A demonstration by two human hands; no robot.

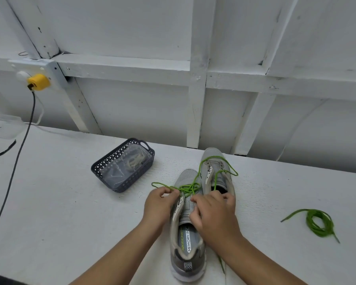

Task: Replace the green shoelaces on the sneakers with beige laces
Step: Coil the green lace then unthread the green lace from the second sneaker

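Note:
Two grey sneakers stand on the white table. The near sneaker [186, 239] points away from me, and a loose green lace [185, 188] crosses its front and trails over the far sneaker [216, 171]. My left hand [159, 204] pinches that green lace at the near sneaker's left eyelet row. My right hand [213, 214] lies over the tongue with curled fingers on the lace area; what they hold is hidden. A removed green lace [317, 222] lies coiled on the table at the right. Beige laces [135, 161] in clear bags sit in a dark basket [103, 167].
The basket stands left of the sneakers. A black cable [14, 167] runs from a yellow plug [38, 82] on the wall down across the table's left side. A clear plastic box [4, 125] sits at the far left. White wooden wall framing backs the table.

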